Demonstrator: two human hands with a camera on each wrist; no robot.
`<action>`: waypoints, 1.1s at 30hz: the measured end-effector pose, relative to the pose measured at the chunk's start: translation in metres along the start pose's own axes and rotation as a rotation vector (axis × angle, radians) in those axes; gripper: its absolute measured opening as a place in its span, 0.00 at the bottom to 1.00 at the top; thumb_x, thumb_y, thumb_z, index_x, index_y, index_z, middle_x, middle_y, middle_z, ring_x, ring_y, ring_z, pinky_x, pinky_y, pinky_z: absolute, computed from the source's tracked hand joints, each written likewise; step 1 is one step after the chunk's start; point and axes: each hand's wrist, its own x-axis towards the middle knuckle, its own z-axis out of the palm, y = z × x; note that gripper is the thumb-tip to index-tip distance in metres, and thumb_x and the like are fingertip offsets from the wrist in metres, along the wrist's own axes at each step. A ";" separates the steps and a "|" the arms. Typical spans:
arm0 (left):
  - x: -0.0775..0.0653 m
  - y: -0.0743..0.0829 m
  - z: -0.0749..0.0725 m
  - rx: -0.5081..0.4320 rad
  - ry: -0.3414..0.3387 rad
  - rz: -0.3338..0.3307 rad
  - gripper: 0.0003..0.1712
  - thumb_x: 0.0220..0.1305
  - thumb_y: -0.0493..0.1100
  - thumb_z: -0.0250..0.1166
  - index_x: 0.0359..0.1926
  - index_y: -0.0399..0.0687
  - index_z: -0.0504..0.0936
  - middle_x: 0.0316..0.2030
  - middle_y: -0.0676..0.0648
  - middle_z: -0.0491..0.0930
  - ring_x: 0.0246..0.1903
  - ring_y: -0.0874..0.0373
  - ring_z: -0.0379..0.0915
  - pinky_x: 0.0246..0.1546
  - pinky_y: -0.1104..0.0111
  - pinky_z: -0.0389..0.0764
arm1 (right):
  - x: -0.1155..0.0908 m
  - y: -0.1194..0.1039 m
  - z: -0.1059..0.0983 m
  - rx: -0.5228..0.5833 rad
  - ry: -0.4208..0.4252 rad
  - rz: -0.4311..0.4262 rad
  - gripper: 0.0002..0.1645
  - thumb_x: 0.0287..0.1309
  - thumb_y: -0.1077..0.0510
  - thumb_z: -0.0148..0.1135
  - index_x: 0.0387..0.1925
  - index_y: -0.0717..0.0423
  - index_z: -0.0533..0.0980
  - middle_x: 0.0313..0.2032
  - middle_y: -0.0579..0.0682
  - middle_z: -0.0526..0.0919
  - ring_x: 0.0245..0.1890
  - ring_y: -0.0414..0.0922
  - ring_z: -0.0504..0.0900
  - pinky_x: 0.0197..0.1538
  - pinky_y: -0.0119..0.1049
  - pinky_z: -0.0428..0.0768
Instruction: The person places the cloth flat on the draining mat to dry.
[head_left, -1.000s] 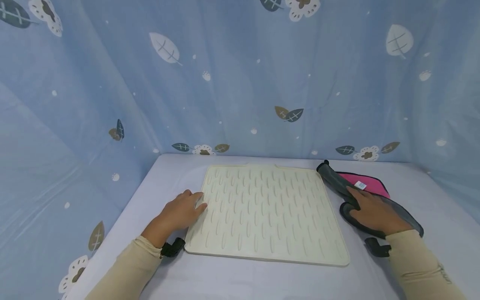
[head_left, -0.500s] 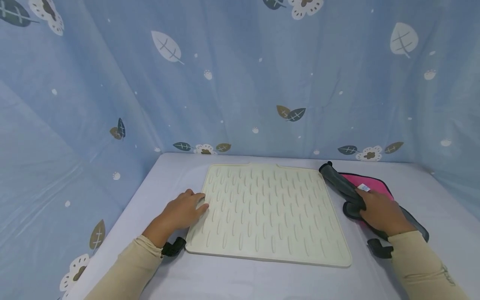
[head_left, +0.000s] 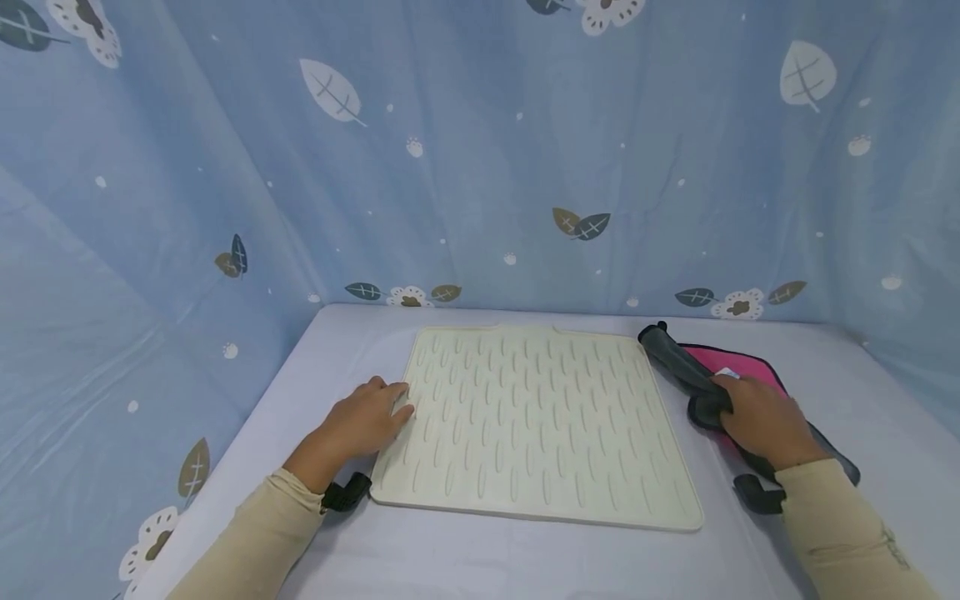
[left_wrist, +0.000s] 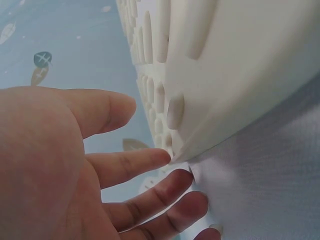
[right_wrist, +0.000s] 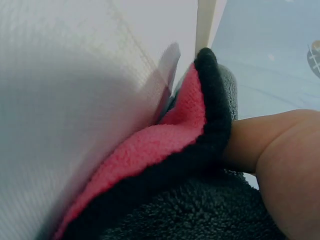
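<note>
A cream drying mat (head_left: 536, 425) with raised ridges lies flat on the white table. My left hand (head_left: 362, 421) is at its left edge, fingers loosely extended; in the left wrist view the fingertips (left_wrist: 162, 156) meet the mat's edge (left_wrist: 220, 131) and the thumb stands off it. To the right of the mat lies a crumpled microfibre cloth (head_left: 675, 360), dark grey on one face and pink on the other, with black edging. My right hand (head_left: 767, 423) grips a bunched part of it. The right wrist view shows the thumb (right_wrist: 250, 142) against the cloth's black border (right_wrist: 217, 125); the other fingers are hidden.
The white tabletop (head_left: 480, 567) reaches round the mat on all sides. A blue patterned curtain (head_left: 465, 183) rises behind the table and along its left. A black wrist mount (head_left: 347, 493) sits under the left wrist, another mount (head_left: 757, 495) under the right.
My right hand has drawn its fingers in on the cloth, bunching it and shifting it slightly to the right. The left hand and the mat have stayed in place.
</note>
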 end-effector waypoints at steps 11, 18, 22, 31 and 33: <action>0.000 -0.001 -0.001 -0.019 -0.008 -0.007 0.33 0.74 0.53 0.56 0.72 0.39 0.67 0.59 0.32 0.73 0.55 0.43 0.75 0.50 0.47 0.78 | -0.001 -0.010 -0.005 0.061 0.046 -0.002 0.26 0.53 0.69 0.62 0.55 0.75 0.74 0.48 0.74 0.80 0.38 0.64 0.81 0.48 0.69 0.76; 0.001 -0.002 -0.002 -0.025 -0.009 -0.014 0.33 0.74 0.53 0.56 0.72 0.38 0.67 0.60 0.31 0.72 0.57 0.40 0.74 0.52 0.45 0.77 | -0.001 -0.020 -0.007 0.089 0.153 -0.021 0.26 0.53 0.68 0.62 0.55 0.75 0.75 0.44 0.75 0.80 0.30 0.60 0.79 0.40 0.65 0.77; 0.001 -0.002 -0.002 -0.015 -0.010 -0.007 0.32 0.75 0.52 0.56 0.71 0.39 0.68 0.58 0.32 0.73 0.55 0.42 0.75 0.50 0.48 0.78 | -0.003 -0.025 -0.009 0.099 0.277 -0.093 0.23 0.52 0.69 0.63 0.52 0.73 0.77 0.36 0.72 0.81 0.25 0.56 0.78 0.32 0.61 0.77; 0.001 -0.003 -0.002 -0.020 -0.011 0.021 0.29 0.75 0.46 0.54 0.71 0.38 0.68 0.57 0.34 0.74 0.52 0.46 0.75 0.45 0.52 0.79 | -0.010 -0.041 -0.016 0.144 0.398 -0.185 0.24 0.51 0.69 0.65 0.54 0.68 0.78 0.38 0.70 0.81 0.27 0.60 0.82 0.31 0.61 0.78; 0.000 -0.003 -0.002 -0.027 -0.009 0.033 0.28 0.75 0.44 0.53 0.71 0.38 0.67 0.56 0.35 0.74 0.51 0.47 0.75 0.45 0.53 0.79 | -0.011 -0.043 -0.017 0.145 0.419 -0.204 0.25 0.51 0.70 0.66 0.53 0.68 0.78 0.37 0.69 0.81 0.26 0.59 0.81 0.30 0.60 0.78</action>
